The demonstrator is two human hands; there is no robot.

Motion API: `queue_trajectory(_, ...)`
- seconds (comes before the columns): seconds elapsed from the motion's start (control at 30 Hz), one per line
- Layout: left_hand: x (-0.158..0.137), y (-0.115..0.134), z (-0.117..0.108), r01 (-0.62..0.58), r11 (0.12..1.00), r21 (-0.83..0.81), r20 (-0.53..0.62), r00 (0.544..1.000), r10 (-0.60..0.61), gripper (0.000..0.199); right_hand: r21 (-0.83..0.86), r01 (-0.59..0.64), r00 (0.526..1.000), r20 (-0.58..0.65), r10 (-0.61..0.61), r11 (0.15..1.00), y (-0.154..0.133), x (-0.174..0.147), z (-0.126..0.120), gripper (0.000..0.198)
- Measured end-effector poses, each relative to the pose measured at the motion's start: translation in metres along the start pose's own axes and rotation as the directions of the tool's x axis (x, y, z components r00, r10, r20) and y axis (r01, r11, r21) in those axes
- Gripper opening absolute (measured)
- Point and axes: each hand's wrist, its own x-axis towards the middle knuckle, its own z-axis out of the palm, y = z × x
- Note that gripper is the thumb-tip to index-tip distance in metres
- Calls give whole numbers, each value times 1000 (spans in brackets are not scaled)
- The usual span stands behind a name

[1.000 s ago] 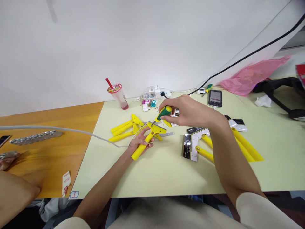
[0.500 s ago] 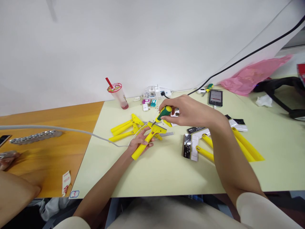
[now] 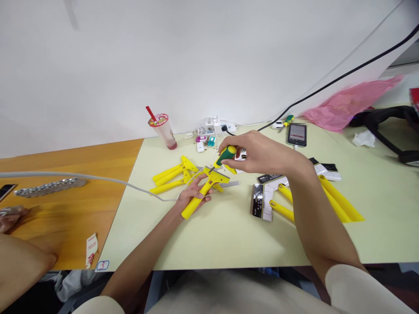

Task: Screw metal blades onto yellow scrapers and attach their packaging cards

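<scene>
In my left hand (image 3: pixel 193 194) is a yellow scraper (image 3: pixel 200 199), its handle slanting toward me and its wide head facing away. My right hand (image 3: pixel 250 150) grips a green and yellow screwdriver (image 3: pixel 226 156) from above. The screwdriver's tip meets the scraper's head near its left end; the exact spot is too small to make out. Behind my left hand lie more yellow scrapers (image 3: pixel 168 175). A metal blade (image 3: pixel 231 184) sticks out to the right beyond the held scraper. Under my right forearm are scrapers with black and white packaged heads (image 3: pixel 262 201), partly hidden.
A drink cup with a red straw (image 3: pixel 163 131) stands near the wall. Behind my hands are a power strip (image 3: pixel 209 127) and small plugs. A phone (image 3: pixel 297 134) and pink bag (image 3: pixel 353 102) lie right. A white cable (image 3: pixel 131 185) crosses left, near another person's arm (image 3: pixel 22 266).
The camera view has shifted very slightly. Both hands, the scraper and the screwdriver hold nearly the same pose.
</scene>
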Motion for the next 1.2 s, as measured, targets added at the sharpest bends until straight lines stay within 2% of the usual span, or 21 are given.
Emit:
queue_trajectory(0.3,-1,-2,-5,-17,1000,7,28,999,17,78,-11,6,1000,15,-6,1000,0,1,0,23)
queue_trajectory(1.2,-1,-5,-3,-62,997,48,12,998,62,79,-54,20,1000,21,-19,998,2,1,4,20)
